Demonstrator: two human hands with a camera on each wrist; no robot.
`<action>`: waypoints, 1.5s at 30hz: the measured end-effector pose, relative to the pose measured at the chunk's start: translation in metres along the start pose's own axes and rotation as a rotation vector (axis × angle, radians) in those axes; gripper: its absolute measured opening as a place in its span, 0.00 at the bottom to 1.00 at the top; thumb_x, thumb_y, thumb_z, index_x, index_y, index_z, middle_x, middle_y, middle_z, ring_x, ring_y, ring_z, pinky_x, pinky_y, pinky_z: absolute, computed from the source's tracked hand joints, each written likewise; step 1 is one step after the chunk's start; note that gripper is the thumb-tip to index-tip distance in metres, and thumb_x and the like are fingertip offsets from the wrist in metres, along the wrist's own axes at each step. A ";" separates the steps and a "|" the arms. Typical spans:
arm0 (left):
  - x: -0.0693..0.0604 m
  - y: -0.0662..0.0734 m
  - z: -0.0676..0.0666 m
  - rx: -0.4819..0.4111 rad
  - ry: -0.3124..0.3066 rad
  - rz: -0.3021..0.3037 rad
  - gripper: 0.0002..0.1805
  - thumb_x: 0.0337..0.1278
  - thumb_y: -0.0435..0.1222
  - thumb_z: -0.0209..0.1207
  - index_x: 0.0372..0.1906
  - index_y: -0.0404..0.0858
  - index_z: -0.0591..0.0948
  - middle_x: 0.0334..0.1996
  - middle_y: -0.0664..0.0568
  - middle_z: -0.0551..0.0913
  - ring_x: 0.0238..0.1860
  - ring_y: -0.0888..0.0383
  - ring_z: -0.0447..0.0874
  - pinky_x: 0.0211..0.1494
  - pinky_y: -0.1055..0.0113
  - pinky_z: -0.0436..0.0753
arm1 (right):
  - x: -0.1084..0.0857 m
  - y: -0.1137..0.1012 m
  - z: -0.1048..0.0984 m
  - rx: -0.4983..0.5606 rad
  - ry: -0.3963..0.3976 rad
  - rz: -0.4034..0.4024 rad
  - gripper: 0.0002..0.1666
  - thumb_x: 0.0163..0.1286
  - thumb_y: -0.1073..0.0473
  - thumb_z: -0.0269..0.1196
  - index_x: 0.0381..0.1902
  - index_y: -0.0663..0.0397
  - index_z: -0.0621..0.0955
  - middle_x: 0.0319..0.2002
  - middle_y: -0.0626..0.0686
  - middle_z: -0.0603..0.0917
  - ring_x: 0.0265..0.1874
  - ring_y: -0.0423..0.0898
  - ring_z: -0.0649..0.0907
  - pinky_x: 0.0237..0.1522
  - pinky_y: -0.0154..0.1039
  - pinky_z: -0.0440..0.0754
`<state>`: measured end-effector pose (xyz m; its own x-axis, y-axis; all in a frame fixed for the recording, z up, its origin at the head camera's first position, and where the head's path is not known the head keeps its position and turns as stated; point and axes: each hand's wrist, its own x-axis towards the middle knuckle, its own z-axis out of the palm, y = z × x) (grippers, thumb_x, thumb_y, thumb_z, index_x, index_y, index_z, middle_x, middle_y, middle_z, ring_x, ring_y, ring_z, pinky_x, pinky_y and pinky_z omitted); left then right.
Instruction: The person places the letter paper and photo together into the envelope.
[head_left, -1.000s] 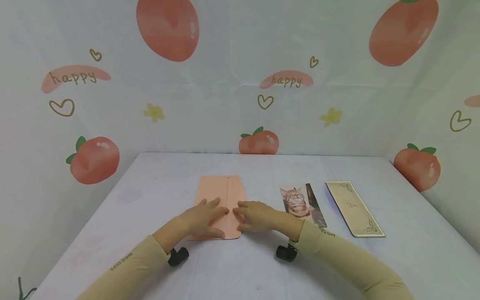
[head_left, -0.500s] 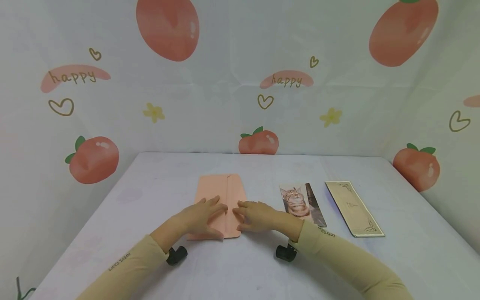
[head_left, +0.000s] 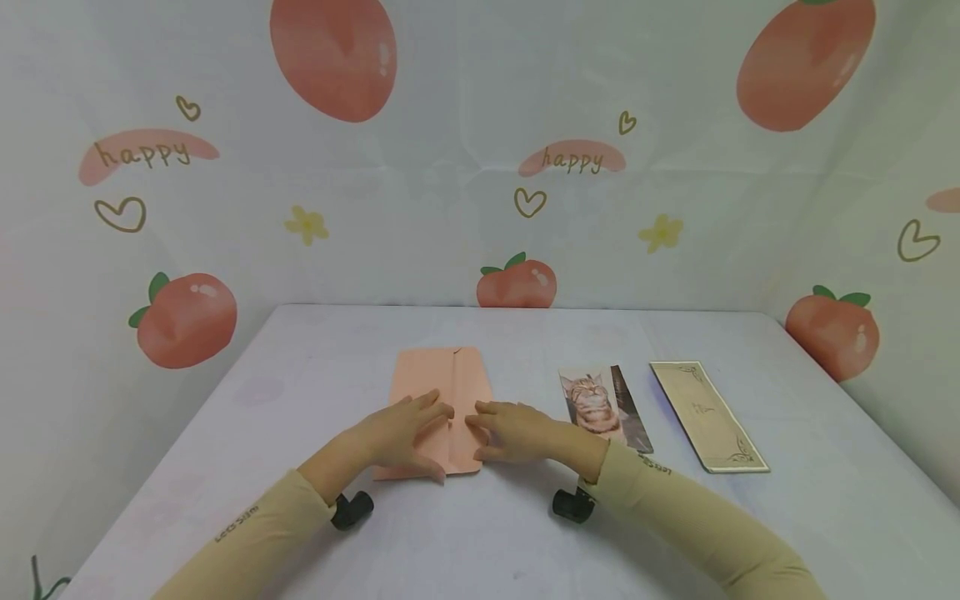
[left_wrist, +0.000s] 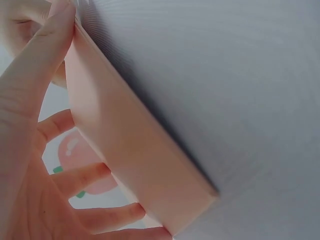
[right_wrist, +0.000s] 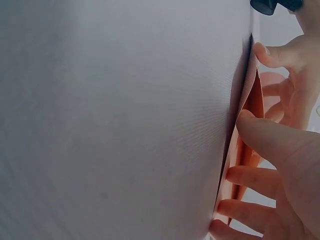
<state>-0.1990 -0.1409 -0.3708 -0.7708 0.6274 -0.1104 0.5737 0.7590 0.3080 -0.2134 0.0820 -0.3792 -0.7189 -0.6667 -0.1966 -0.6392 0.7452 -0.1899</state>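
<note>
Peach envelope (head_left: 423,373) lies left of the middle of the tabletop (head_left: 292,392), its layers parting in the right wrist view, contents hidden. Left hand (head_left: 405,429), fingers spread, touches it, edged slightly leftward since a second ago; right hand (head_left: 517,433) rests loosely extended fingers on its right part. Cat picture (head_left: 592,404) and gold card (head_left: 708,417) lie unmoved towards the tabletop's right edge.
</note>
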 end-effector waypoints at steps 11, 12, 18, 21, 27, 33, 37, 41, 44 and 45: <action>0.001 -0.002 0.001 -0.015 -0.010 -0.005 0.43 0.37 0.60 0.67 0.60 0.44 0.68 0.69 0.34 0.59 0.65 0.30 0.63 0.65 0.39 0.64 | -0.001 0.001 -0.004 0.041 0.028 -0.024 0.32 0.64 0.44 0.60 0.61 0.52 0.73 0.66 0.57 0.70 0.66 0.54 0.70 0.64 0.51 0.70; 0.001 -0.002 0.001 -0.011 -0.011 -0.005 0.43 0.38 0.60 0.67 0.60 0.44 0.68 0.69 0.34 0.59 0.65 0.30 0.63 0.66 0.38 0.64 | -0.002 0.001 -0.003 0.041 0.038 -0.032 0.31 0.64 0.44 0.60 0.60 0.53 0.73 0.65 0.58 0.70 0.65 0.54 0.70 0.64 0.51 0.70; 0.001 -0.001 0.001 -0.013 -0.017 -0.007 0.42 0.38 0.60 0.66 0.60 0.44 0.68 0.69 0.32 0.59 0.65 0.29 0.61 0.66 0.38 0.63 | -0.004 0.003 -0.004 0.051 0.090 -0.076 0.28 0.64 0.47 0.61 0.58 0.56 0.75 0.61 0.60 0.74 0.62 0.55 0.73 0.63 0.51 0.71; 0.001 -0.001 0.001 -0.011 -0.012 -0.007 0.42 0.38 0.60 0.67 0.59 0.44 0.68 0.68 0.32 0.59 0.65 0.29 0.62 0.67 0.39 0.63 | -0.006 0.006 -0.004 0.075 0.145 -0.099 0.28 0.64 0.48 0.61 0.57 0.58 0.75 0.58 0.59 0.77 0.60 0.54 0.75 0.61 0.49 0.73; 0.002 0.000 0.001 -0.028 -0.012 -0.033 0.42 0.37 0.60 0.67 0.59 0.46 0.68 0.69 0.34 0.58 0.64 0.26 0.60 0.64 0.38 0.65 | -0.014 0.013 -0.007 0.187 0.276 -0.118 0.23 0.65 0.53 0.60 0.55 0.61 0.77 0.54 0.56 0.80 0.56 0.52 0.78 0.59 0.47 0.75; 0.001 0.001 0.000 -0.052 -0.025 -0.070 0.42 0.37 0.60 0.67 0.60 0.48 0.68 0.70 0.36 0.57 0.64 0.25 0.58 0.61 0.36 0.67 | -0.024 0.026 -0.007 0.282 0.341 -0.096 0.22 0.65 0.55 0.61 0.54 0.60 0.77 0.52 0.56 0.81 0.55 0.51 0.79 0.57 0.47 0.76; 0.001 0.001 0.000 -0.054 -0.022 -0.071 0.42 0.36 0.60 0.67 0.59 0.49 0.68 0.70 0.35 0.57 0.65 0.25 0.58 0.62 0.36 0.67 | -0.033 0.037 -0.006 0.318 0.396 -0.070 0.22 0.65 0.56 0.61 0.54 0.61 0.77 0.51 0.57 0.82 0.52 0.54 0.80 0.54 0.48 0.78; 0.001 0.000 0.001 -0.053 -0.020 -0.070 0.42 0.36 0.60 0.67 0.59 0.49 0.67 0.71 0.36 0.57 0.65 0.25 0.58 0.63 0.36 0.66 | -0.044 0.048 -0.006 0.373 0.431 -0.025 0.22 0.64 0.58 0.61 0.53 0.64 0.76 0.50 0.60 0.82 0.49 0.57 0.80 0.51 0.50 0.79; 0.001 0.000 0.002 -0.054 -0.018 -0.071 0.42 0.36 0.60 0.67 0.59 0.49 0.67 0.71 0.36 0.57 0.65 0.25 0.57 0.62 0.36 0.66 | -0.052 0.058 -0.006 0.408 0.464 0.006 0.22 0.63 0.60 0.62 0.53 0.67 0.76 0.49 0.63 0.82 0.48 0.58 0.81 0.49 0.50 0.80; 0.001 0.000 0.002 -0.055 -0.017 -0.070 0.42 0.36 0.60 0.67 0.59 0.49 0.67 0.71 0.37 0.57 0.65 0.25 0.57 0.62 0.36 0.67 | -0.056 0.062 -0.005 0.427 0.478 0.021 0.22 0.63 0.60 0.62 0.52 0.67 0.76 0.49 0.63 0.82 0.47 0.59 0.81 0.48 0.50 0.80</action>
<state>-0.1996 -0.1400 -0.3728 -0.8034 0.5766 -0.1488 0.5022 0.7904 0.3508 -0.2144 0.1652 -0.3750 -0.8357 -0.4999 0.2274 -0.5293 0.6225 -0.5765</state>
